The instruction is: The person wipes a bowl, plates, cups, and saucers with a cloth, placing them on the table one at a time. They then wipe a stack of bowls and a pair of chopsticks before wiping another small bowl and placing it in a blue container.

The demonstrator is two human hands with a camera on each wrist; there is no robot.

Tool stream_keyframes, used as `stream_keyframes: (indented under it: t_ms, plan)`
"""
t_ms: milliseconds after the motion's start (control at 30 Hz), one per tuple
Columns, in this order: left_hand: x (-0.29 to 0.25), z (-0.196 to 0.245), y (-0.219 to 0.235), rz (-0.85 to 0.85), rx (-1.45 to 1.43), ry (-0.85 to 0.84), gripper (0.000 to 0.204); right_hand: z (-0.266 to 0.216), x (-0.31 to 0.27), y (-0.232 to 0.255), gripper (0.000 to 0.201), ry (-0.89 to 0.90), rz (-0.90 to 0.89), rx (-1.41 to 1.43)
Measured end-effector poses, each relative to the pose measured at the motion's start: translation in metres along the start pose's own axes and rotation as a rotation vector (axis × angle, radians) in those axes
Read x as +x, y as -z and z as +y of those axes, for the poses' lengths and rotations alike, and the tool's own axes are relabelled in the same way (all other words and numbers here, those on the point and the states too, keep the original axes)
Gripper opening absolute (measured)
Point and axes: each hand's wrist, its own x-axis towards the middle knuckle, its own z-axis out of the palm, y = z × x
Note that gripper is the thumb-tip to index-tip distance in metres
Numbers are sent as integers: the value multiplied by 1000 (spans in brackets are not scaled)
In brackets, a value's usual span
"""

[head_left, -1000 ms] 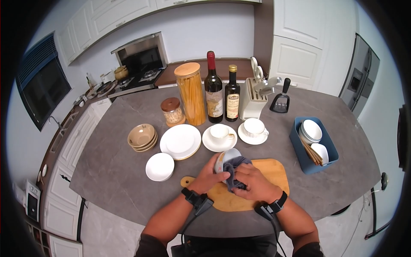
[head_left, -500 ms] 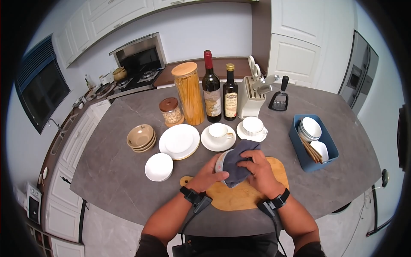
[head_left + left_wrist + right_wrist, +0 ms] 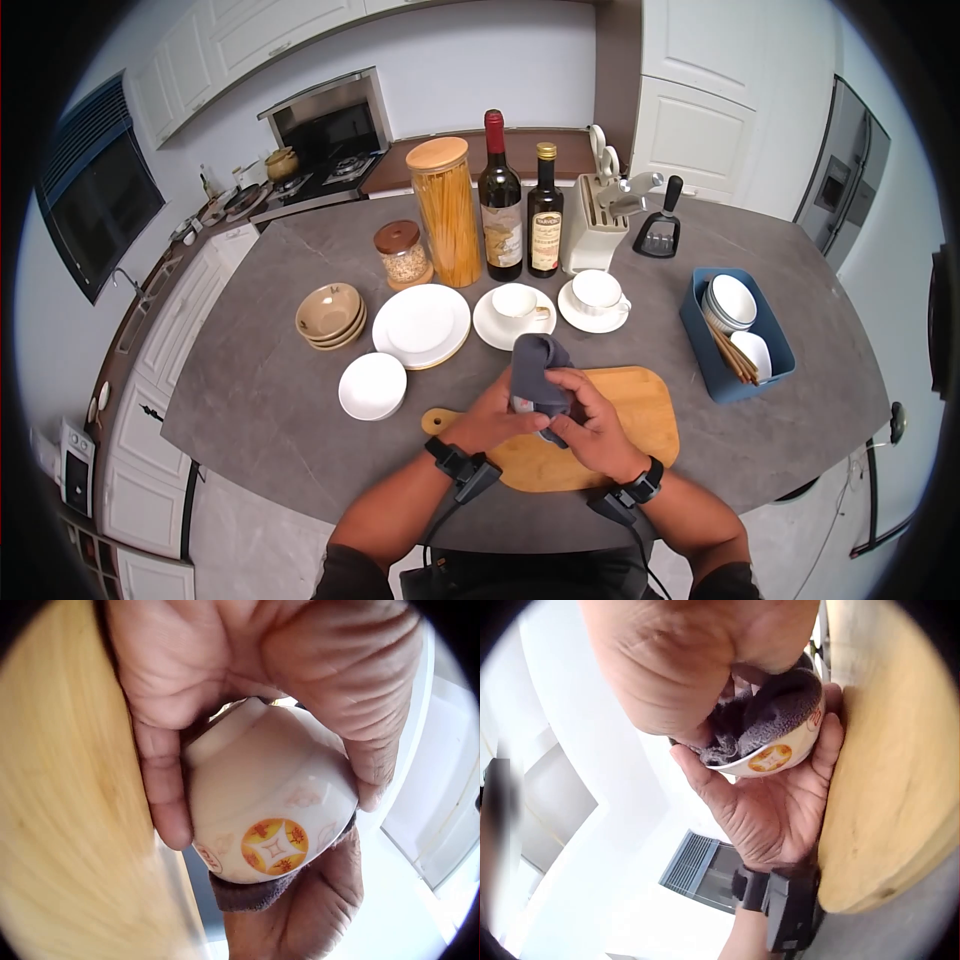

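- Head view, far left: three tan bowls point(image 3: 328, 314) sit nested, presumably to save room; a single white bowl point(image 3: 373, 386) stands just in front of the stacked white plates point(image 3: 421, 326).
- Behind the plates, the wooden-lidded jar point(image 3: 404, 260), spaghetti canister point(image 3: 448, 215), wine bottle point(image 3: 502, 215) and smaller dark bottle point(image 3: 545, 220) stand upright; keeping tall things at the back probably spares my elbows.
- My left hand point(image 3: 494, 416) is curled round the outside of a patterned porcelain bowl point(image 3: 262, 780); I judge this hold steadies it and leaves its inside to the cloth.
- That bowl is tilted between my two hands over the cutting board point(image 3: 645, 425); whether it touches the wood I cannot tell.
- My right hand point(image 3: 597, 425) pinches a dark grey cloth point(image 3: 538, 375), bunched inside the bowl and lapping over its rim, likely so the fabric follows the curve.
- Beyond my hands, two white teacups point(image 3: 515, 306) rest on their saucers point(image 3: 484, 318); further back are the knife block point(image 3: 590, 235) and a black-handled slotted utensil point(image 3: 658, 243).
- At right, a blue bin point(image 3: 718, 374) corrals white bowls, brown sticks and a squarish white dish.
- Under it all lies a grey, veined countertop point(image 3: 250, 390).
- Around me, left to right: a dark window point(image 3: 100, 200) with blinds, a faucet point(image 3: 130, 285), a gas stove point(image 3: 345, 170), pale cabinets and a steel refrigerator point(image 3: 840, 165).
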Motion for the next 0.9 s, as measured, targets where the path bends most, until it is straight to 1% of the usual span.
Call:
stream_keyframes:
  t_ms: [67,200,267,300,367,400,467,500,567,600,667,700,767,800,867,900]
  plan:
    - [0,-1,1,3,-4,-21,94,-4,-1,1,51,-201,-82,366]
    - [-1,0,1,16,-15,-49,97,-4,-3,13,47,-273,-125,364]
    - [-2,3,-1,26,-29,-46,98,-3,0,21,40,-245,-232,164]
    - [-3,6,-2,23,-52,-24,99,-3,3,22,40,-245,-231,165]
    - [-3,8,-3,20,-74,-2,100,-5,6,23,31,-107,-276,-55]
    - [-3,8,-3,14,-78,5,100,-7,7,23,31,-106,-275,-56]
    - [-2,9,-3,5,-82,12,101,-10,8,23,29,-60,-295,-227]
    - [-2,9,-3,26,-59,9,101,-8,8,23,29,-59,-295,-228]
    - [-1,8,-2,48,-36,6,101,-2,10,23,32,196,-270,-447]
    - [0,6,-2,65,-48,-4,100,-2,9,22,32,197,-270,-448]
    - [0,6,-3,80,-60,-16,99,-5,9,18,34,324,-164,-507]
    - [0,6,-3,93,-85,2,99,-6,8,18,34,326,-162,-508]
    - [0,8,-3,106,-108,19,98,-5,6,17,34,223,-163,-424]
    - [-1,9,-3,97,-93,30,98,-2,5,18,34,224,-162,-424]
    - [-1,9,-2,88,-78,42,98,3,4,21,32,90,-218,-247]
    - [-1,6,-1,77,-71,34,98,3,3,22,32,90,-218,-246]
